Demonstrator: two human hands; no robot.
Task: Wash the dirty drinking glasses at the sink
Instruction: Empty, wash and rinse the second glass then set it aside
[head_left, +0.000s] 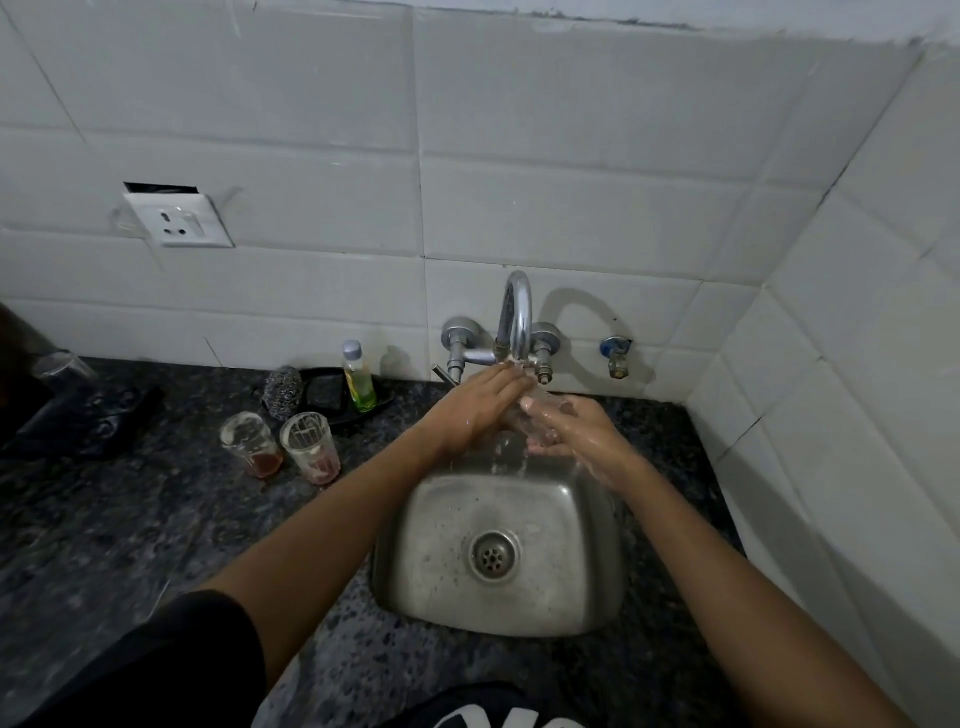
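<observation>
- The worktop (130, 519) is dark and speckled. It runs along the tiled wall.
- The sink (592, 613) is set in the worktop near its right end. The tap (517, 312) sticks out of the wall above the sink's back edge, and water is running.
- The left hand (483, 405) lies flat with straight fingers, under the spout, pressing on a clear glass (519, 415).
- The right hand (571, 426) curls round that glass from the right. It is wet.
- The glass sits between the two hands, over the back of the sink. It is hard to see, so I cannot tell which way it tips.
- Two dirty glasses (283, 447) stand upright on the worktop, left of the sink. They touch or nearly touch.
- I think the left hand is nearer to them, so it could reach them next.
- A soap bottle (358, 379) stands by the back wall.
</observation>
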